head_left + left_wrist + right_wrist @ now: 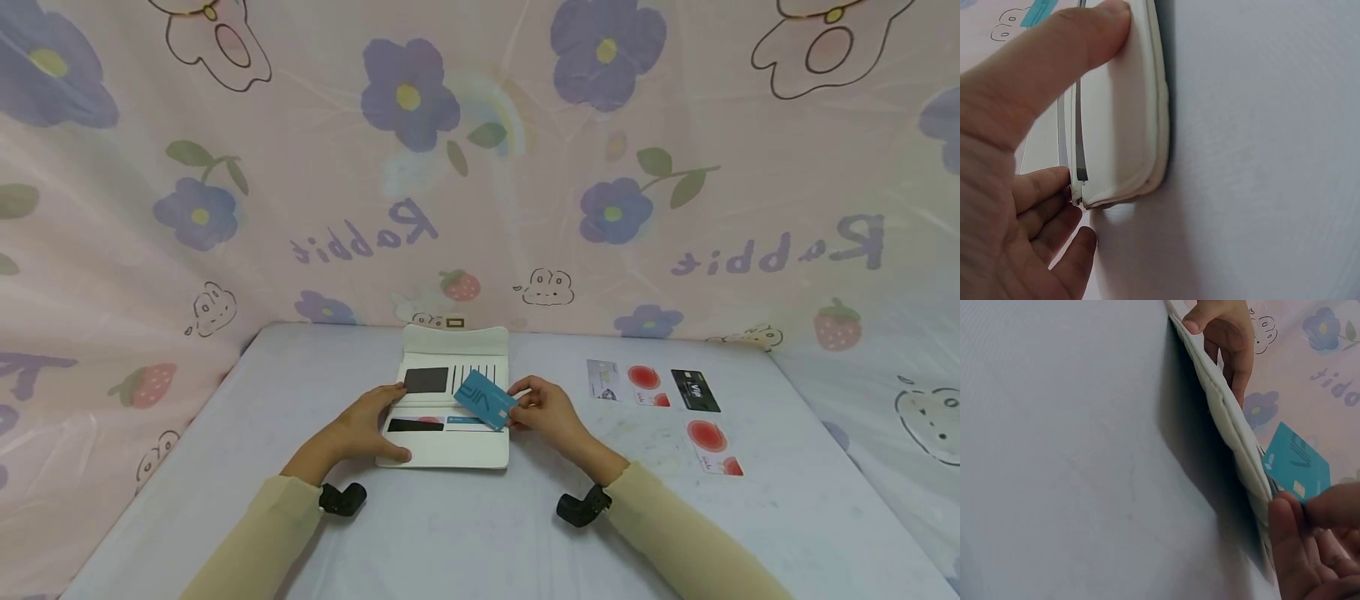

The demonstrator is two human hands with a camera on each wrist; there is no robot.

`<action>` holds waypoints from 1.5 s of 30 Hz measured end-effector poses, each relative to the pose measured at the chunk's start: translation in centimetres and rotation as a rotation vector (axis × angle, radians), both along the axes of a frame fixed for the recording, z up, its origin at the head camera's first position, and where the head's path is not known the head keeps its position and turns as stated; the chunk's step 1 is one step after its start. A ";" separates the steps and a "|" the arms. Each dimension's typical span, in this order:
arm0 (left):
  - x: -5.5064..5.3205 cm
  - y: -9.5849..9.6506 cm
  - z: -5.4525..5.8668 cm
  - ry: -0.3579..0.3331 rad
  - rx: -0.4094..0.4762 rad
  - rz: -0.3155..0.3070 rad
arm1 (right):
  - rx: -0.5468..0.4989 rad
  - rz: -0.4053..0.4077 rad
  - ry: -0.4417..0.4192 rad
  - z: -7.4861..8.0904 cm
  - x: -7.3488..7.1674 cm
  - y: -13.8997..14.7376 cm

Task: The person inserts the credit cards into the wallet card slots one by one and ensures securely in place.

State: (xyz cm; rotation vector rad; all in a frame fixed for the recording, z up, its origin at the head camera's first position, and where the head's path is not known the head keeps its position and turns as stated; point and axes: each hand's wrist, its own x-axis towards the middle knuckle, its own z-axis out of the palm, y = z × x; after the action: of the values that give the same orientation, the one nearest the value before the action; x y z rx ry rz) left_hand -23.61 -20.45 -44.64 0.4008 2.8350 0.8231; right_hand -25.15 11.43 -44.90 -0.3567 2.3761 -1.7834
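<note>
Blue card point(486, 400) is what I see in the right grip point(549, 412), pinched by its right end between thumb and fingers. It tilts just left of that grip, over the right half of a white wallet point(450, 454). I cannot tell if they touch. The wallet lies open on the pale worktop point(450, 542), between the two grips. The left grip point(363, 429) is loose and spread out: its thumb rests on the wallet's near flap, and its fingertips touch the left edge. Well to the right of the right grip, a grey card point(603, 380), a white card point(647, 385) with a red circle and a black card point(695, 390) lie in a row. Another red-circle card point(712, 447) lies right of that grip too, nearer the person. Beyond both grips is a pink cloth point(525, 183) with purple flowers.
</note>
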 end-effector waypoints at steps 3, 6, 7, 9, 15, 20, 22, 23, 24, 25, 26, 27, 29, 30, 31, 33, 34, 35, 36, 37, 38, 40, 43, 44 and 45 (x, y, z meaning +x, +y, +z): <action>0.1 0.0 0.0 -0.002 0.003 0.002 | -0.011 -0.002 -0.004 0.0 0.0 0.0; 0.1 0.0 0.1 -0.004 0.002 0.004 | -0.030 -0.006 -0.008 0.0 0.0 -0.1; 0.1 0.0 0.1 -0.004 0.001 0.005 | -0.035 -0.007 -0.007 0.0 0.1 -0.2; 0.1 0.0 0.1 -0.004 -0.001 0.007 | -0.041 -0.014 -0.005 0.0 0.1 -0.3; 0.1 0.1 0.4 -0.007 0.001 0.006 | -0.038 -0.042 -0.010 0.2 0.3 -0.7; 0.1 0.1 0.5 -0.003 -0.002 0.000 | 0.011 -0.054 -0.007 0.1 0.1 -0.8; 0.1 0.1 0.5 0.001 -0.006 -0.003 | 0.034 -0.055 -0.006 0.1 0.1 -0.8; 0.1 0.1 0.5 0.002 -0.008 -0.003 | 0.041 -0.057 -0.012 0.0 0.0 -0.8; 0.0 0.1 0.5 0.002 -0.009 -0.003 | 0.046 -0.055 -0.012 0.0 0.0 -0.8; 0.0 0.1 0.5 0.004 -0.011 -0.004 | 0.049 -0.050 -0.012 -0.1 0.0 -0.8; 0.0 0.1 0.5 0.004 -0.010 -0.004 | 0.049 -0.043 -0.012 -0.1 -0.1 -0.7; 0.0 0.1 0.5 0.005 -0.012 -0.004 | 0.051 -0.035 -0.008 -0.1 -0.1 -0.7; 0.0 0.1 0.5 0.005 -0.014 -0.003 | 0.052 -0.020 -0.005 -0.1 -0.1 -0.6; 0.0 0.1 0.4 0.004 -0.015 -0.003 | 0.054 -0.011 -0.002 0.0 -0.1 -0.6; 0.0 0.1 0.4 0.005 -0.015 -0.003 | 0.057 -0.003 0.002 0.1 -0.1 -0.6; 0.0 0.1 0.4 0.002 -0.017 -0.001 | 0.065 0.012 0.014 0.2 0.0 -0.5; 0.0 0.1 0.4 0.000 -0.018 0.000 | 0.067 0.020 0.018 0.2 0.0 -0.5; 0.0 0.1 0.4 -0.002 -0.016 0.003 | 0.069 0.030 0.022 0.3 0.0 -0.5; 0.0 0.2 0.5 -0.004 -0.017 0.004 | 0.073 0.036 0.028 0.3 0.0 -0.5; 0.0 0.2 0.5 -0.005 -0.018 0.005 | 0.076 0.042 0.032 0.3 0.0 -0.4; 0.1 0.2 0.5 -0.008 -0.020 0.006 | 0.076 0.049 0.032 0.4 0.0 -0.4; 0.1 0.3 0.6 -0.009 -0.025 0.007 | 0.081 0.063 0.033 0.8 0.2 -0.4; 0.1 0.4 0.7 -0.011 -0.031 0.008 | 0.092 0.085 0.038 2.3 1.0 -0.6; 0.1 0.4 0.7 -0.012 -0.032 0.009 | 0.099 0.091 0.039 2.8 1.3 -0.6; 0.1 0.4 0.8 -0.013 -0.032 0.010 | 0.105 0.098 0.045 3.2 1.5 -0.7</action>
State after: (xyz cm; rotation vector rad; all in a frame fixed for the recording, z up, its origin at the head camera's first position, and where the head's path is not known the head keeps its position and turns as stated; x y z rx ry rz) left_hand -23.46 -20.02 -43.87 0.3751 2.8362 0.7781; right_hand -23.70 10.77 -41.70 -0.4954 2.4250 -1.6185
